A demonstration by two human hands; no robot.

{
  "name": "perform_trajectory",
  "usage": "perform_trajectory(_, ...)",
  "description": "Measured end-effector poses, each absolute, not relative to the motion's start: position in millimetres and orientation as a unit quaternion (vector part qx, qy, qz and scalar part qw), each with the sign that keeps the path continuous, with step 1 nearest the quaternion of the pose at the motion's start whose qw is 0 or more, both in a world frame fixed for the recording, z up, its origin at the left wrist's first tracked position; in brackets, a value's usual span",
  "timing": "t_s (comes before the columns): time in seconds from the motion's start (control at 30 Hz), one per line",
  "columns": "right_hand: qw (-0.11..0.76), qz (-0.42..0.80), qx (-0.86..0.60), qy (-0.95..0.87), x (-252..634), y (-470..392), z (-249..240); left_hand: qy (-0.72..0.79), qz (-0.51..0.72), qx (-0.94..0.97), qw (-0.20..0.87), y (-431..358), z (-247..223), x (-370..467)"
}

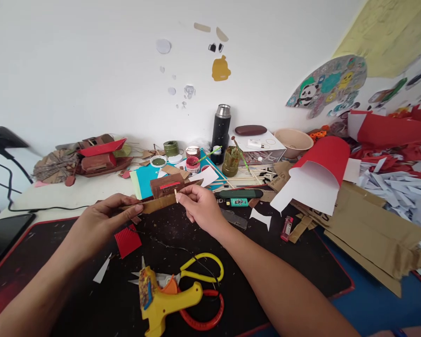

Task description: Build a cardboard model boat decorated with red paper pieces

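My left hand (107, 217) is closed on the left end of a narrow brown cardboard strip (158, 204), held above the dark mat. Between the thumb and fingers of my right hand (200, 206) is a short pale wooden stick (176, 196), upright at the strip's right end. Whether the stick touches the strip, I cannot tell. Just behind the strip shows a brown painted box shape (157, 186) with a red band; whether the two are joined is hidden. Below my hands lie a yellow glue gun (164, 302), scissors (219, 270) with yellow and red handles, and red corrugated card (128, 241).
Brown model boats (98, 163) stand at the back left. Behind my hands are paint pots (192, 164), a black thermos (221, 128) and a jar of brushes (231, 161). Rolled red paper (324, 161), cardboard sheets (372, 234) and paper scraps (389, 192) crowd the right.
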State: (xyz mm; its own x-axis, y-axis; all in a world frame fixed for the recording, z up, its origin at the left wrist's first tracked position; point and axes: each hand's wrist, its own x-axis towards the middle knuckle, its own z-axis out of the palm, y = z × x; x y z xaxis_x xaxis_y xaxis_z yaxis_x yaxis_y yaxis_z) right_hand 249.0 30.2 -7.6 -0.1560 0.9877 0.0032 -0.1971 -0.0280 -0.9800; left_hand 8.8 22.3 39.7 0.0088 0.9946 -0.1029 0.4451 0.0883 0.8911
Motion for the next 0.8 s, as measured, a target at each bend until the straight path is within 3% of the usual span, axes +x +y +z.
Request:
perform_trajectory(0.3,0.510,0.559,-0.442,-0.482,246,28,-5,0.639,0.311,0.624,0.324,19,43,16)
perform_trajectory(0.8,0.507,0.557,-0.454,-0.477,246,29,-9,0.647,0.303,0.620,0.325,19,44,20)
